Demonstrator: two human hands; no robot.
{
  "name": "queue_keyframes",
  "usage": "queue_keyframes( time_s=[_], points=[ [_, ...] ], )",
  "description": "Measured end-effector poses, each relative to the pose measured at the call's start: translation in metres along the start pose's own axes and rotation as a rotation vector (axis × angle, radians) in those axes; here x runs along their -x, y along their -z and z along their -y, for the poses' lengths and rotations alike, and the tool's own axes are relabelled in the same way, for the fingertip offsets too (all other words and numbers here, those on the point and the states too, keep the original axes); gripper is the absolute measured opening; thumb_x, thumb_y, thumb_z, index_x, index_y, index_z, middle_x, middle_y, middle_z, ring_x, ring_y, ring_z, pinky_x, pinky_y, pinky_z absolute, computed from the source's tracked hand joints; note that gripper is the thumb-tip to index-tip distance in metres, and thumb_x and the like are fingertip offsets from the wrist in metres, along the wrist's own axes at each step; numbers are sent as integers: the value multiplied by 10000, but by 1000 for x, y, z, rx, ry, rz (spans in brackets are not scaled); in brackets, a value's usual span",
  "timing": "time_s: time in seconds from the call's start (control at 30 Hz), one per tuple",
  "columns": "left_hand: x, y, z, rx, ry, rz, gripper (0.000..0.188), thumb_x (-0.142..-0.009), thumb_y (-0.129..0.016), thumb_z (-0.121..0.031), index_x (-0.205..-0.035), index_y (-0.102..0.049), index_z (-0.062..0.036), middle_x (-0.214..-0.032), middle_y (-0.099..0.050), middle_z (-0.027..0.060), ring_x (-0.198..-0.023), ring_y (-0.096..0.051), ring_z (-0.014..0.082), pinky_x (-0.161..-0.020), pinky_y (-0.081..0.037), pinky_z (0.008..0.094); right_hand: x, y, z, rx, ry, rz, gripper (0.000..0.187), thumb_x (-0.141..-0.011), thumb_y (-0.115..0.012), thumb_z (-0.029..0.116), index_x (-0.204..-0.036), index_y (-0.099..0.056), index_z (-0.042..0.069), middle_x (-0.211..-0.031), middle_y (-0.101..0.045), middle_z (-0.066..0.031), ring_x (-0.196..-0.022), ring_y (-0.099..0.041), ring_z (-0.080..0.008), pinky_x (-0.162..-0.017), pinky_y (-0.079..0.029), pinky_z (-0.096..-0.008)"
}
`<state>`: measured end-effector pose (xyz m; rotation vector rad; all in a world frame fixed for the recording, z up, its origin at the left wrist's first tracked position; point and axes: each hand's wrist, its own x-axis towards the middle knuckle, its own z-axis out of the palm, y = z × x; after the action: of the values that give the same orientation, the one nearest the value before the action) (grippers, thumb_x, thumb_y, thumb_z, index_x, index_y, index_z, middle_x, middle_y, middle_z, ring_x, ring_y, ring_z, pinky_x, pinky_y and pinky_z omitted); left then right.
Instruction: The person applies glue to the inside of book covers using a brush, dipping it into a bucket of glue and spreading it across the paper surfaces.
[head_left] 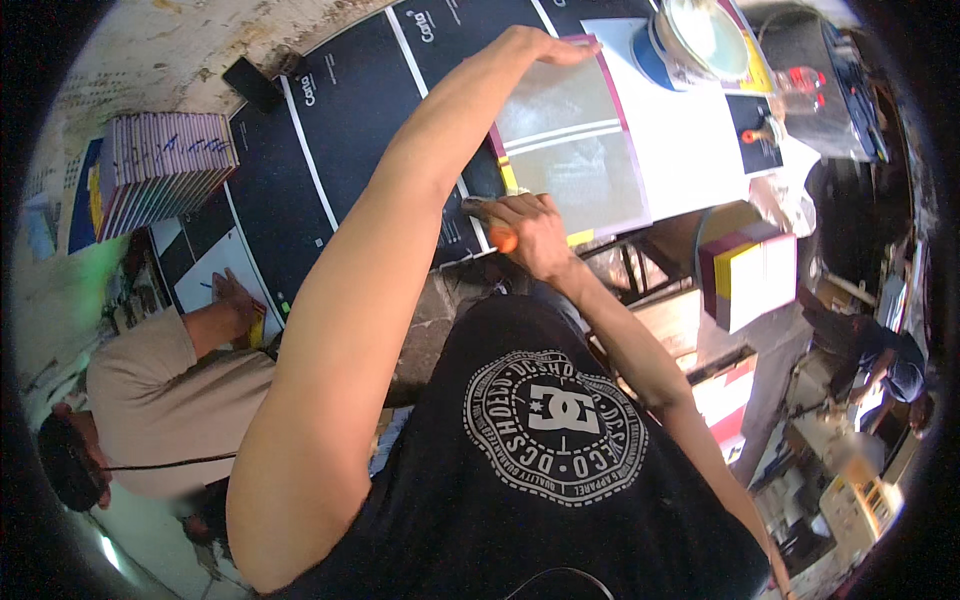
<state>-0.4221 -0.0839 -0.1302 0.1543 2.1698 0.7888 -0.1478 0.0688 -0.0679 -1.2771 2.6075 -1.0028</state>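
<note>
My left arm reaches far across the table, and my left hand (565, 48) rests with fingers stretched out on the far edge of a book cover (580, 180). That cover lies flat, with two greyish boards, maroon borders and yellow corner pieces; a narrow white-lined gap runs between the boards. Closer to me, my right hand (535, 232) is closed around an orange-handled brush (503, 238). The brush's blurred dark end points left, beside the cover's near left yellow corner. My left forearm hides part of the cover's left side.
A tub (690, 45) of whitish paste stands at the far right, on a white sheet (690, 165). Another brush (758, 135) lies right of it. Book stacks stand at left (165, 165) and right (750, 275). A co-worker (180, 400) sits at left, one hand on paper.
</note>
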Motion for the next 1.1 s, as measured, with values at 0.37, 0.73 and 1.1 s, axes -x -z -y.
queue_keyframes(
  time_s=[0.37, 0.73, 1.1],
  points=[
    [-7, -4, -5, -106, 113, -90, 1003, -821, -145, -914, -1598, -195, -280, -1659, -182, 122, -1520, -187, 312, -1155, -270, 547, 19, -15, -10, 102, -238, 28, 478, -778, -570, 105, -1245, -670, 107, -1171, -681, -126, -1103, -619, -302, -901, -441, -431],
    [-15, -19, -9, -180, 156, -201, 940, -843, -217, -886, -1593, -199, -321, -1663, -139, 137, -1539, -100, 310, -1234, -121, 537, 7, -2, -46, 293, -121, 3, 439, -850, -554, 127, -1268, -659, 213, -1159, -688, -33, -992, -613, -253, -845, -446, -395],
    [9, -15, -25, -182, 174, -251, 957, -870, -251, -852, -1579, -280, -210, -1658, -167, 128, -1523, -179, 328, -1228, -179, 519, 53, 61, -10, 307, -71, -60, 410, -873, -555, 183, -1270, -649, 227, -1212, -673, 19, -1020, -626, -231, -789, -445, -388]
  ],
)
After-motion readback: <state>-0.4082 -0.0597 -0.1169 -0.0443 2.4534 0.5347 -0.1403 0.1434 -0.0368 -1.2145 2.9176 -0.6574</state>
